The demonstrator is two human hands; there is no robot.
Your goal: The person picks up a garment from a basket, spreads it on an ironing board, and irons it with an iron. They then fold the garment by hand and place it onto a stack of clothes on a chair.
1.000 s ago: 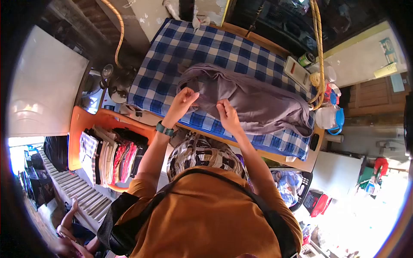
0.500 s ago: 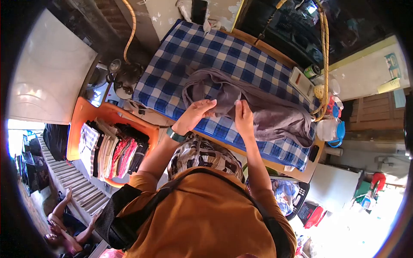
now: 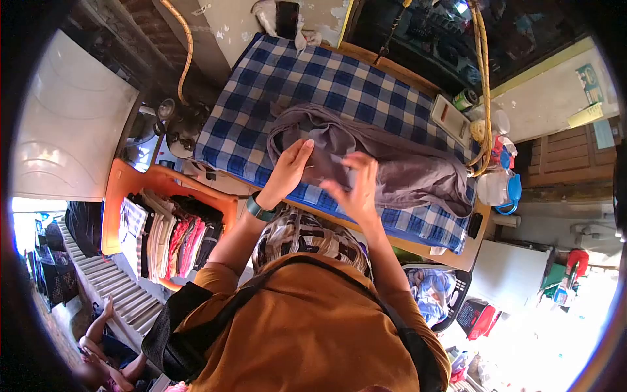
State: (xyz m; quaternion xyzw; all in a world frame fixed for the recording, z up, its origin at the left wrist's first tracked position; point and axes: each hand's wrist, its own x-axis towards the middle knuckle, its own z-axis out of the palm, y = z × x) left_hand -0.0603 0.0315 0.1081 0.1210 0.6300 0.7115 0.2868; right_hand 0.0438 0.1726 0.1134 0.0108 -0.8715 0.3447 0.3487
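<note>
- Lying rumpled across a blue-and-white checked cloth [image 3: 261, 98]: a gray garment [image 3: 418, 166].
- Left hand [image 3: 284, 175], over its near edge: thumb and fingers close together; grip unclear.
- Right hand [image 3: 360, 191], apart from the left: thumb and fingers spread.
- Leftward, folded clothes [image 3: 168, 236] on an orange chair [image 3: 116, 215].

Wooden table [image 3: 463, 261], blue checked cloth [image 3: 353, 83] spread over top; grey garment [image 3: 418, 166] bunched on cloth.

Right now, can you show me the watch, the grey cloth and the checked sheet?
Watch [image 3: 260, 210], head view: its dark middle.
Grey cloth [image 3: 398, 157], head view: its wrinkled middle.
Checked sheet [image 3: 339, 81], head view: its uncovered far part.
</note>
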